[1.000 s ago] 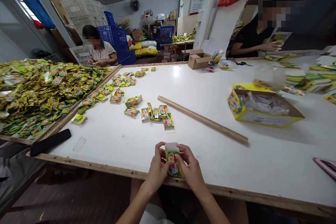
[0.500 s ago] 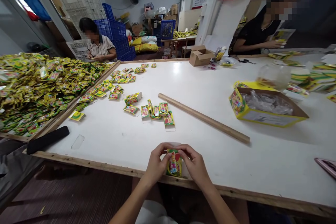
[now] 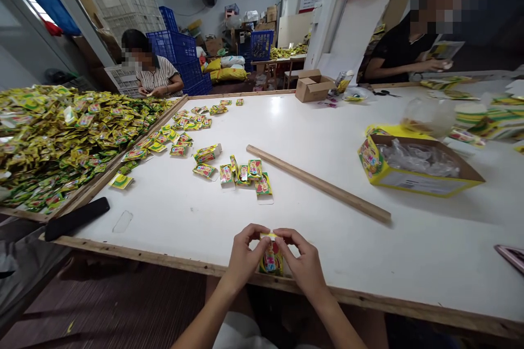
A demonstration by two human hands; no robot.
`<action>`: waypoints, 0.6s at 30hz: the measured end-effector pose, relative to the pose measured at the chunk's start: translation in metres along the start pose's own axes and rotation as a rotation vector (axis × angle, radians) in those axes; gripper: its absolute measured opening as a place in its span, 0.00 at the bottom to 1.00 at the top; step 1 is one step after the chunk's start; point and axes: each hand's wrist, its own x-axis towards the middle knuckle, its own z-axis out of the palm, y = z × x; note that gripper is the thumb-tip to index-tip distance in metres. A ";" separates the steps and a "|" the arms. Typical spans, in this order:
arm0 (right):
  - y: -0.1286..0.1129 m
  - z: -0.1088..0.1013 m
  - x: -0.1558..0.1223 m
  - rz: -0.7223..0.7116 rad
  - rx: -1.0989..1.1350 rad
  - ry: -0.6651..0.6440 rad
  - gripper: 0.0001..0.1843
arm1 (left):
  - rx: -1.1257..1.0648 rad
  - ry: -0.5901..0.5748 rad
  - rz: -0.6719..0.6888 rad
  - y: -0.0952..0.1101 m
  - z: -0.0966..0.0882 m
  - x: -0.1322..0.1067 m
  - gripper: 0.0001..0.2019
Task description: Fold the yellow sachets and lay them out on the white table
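Note:
A small green and yellow printed carton (image 3: 271,263) stands at the near edge of the white table (image 3: 204,212). My left hand (image 3: 248,248) grips its upper left side, thumb on the front face and fingers behind the top. On the upper right side my right hand (image 3: 301,256) pinches it the same way, and both thumbs nearly meet at the top flap. The carton's back is hidden. Beyond my hands lie several similar small cartons (image 3: 226,174), some with a white end flap open.
A wooden stick (image 3: 319,184) lies slantwise ahead. To the right stands a yellow display box (image 3: 417,181) with clear plastic inside. On the left are a black phone (image 3: 77,218) and a heap of packets (image 3: 73,136) behind a wooden rail. Two other people sit across the table.
The white flap that stuck up at the carton's top is now folded down under my fingers. My thumbs have come closer together. The person at right has shifted a hand.

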 end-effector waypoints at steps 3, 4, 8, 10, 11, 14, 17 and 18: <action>-0.004 0.002 0.005 0.029 -0.024 0.018 0.19 | -0.019 0.047 -0.051 -0.002 0.003 0.004 0.08; -0.005 0.002 0.006 0.031 -0.031 0.021 0.19 | -0.029 0.057 -0.060 -0.002 0.004 0.005 0.08; -0.002 -0.001 0.003 0.008 -0.026 0.002 0.19 | -0.054 0.038 -0.054 -0.005 0.002 0.003 0.09; 0.003 0.000 -0.002 -0.012 0.008 -0.028 0.17 | -0.048 0.010 -0.037 -0.008 0.000 -0.001 0.09; 0.005 0.001 -0.004 -0.017 0.027 -0.043 0.16 | -0.044 -0.002 -0.028 -0.009 -0.001 -0.004 0.09; 0.009 0.006 -0.009 -0.020 0.062 -0.059 0.15 | -0.034 -0.026 -0.013 -0.010 -0.001 -0.009 0.08; 0.007 -0.008 -0.015 -0.035 0.016 0.039 0.15 | 0.005 -0.038 -0.007 -0.009 0.000 -0.008 0.10; 0.007 -0.020 -0.020 -0.040 -0.026 0.119 0.15 | 0.034 -0.039 -0.004 -0.009 -0.001 -0.006 0.12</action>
